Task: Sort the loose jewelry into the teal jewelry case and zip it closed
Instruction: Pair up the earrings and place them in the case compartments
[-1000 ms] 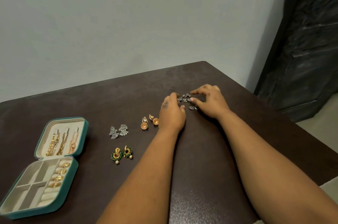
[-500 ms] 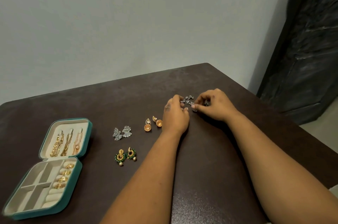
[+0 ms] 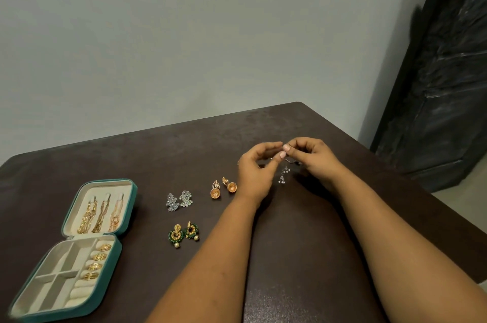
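Observation:
The teal jewelry case (image 3: 126, 245) lies open at the table's left, with gold chains in its lid and several gold rings in its roll slots. Three earring pairs lie loose on the dark table: silver fan-shaped earrings (image 3: 178, 200), gold dome earrings (image 3: 223, 189) and green-and-gold earrings (image 3: 183, 233). My left hand (image 3: 255, 171) and my right hand (image 3: 313, 157) meet above the table at the right. Between their fingertips they pinch small silver dangle earrings (image 3: 283, 174), one of which hangs down below my fingers.
The dark table (image 3: 303, 256) ends at a far edge against a grey wall and at a right edge near a dark door (image 3: 445, 72) with metal knobs. A pale floor shows past the right edge.
Both hands have lifted off the table with the small silver earrings, which lay on the surface before. One earring now dangles between my hands. The view has tilted up slightly.

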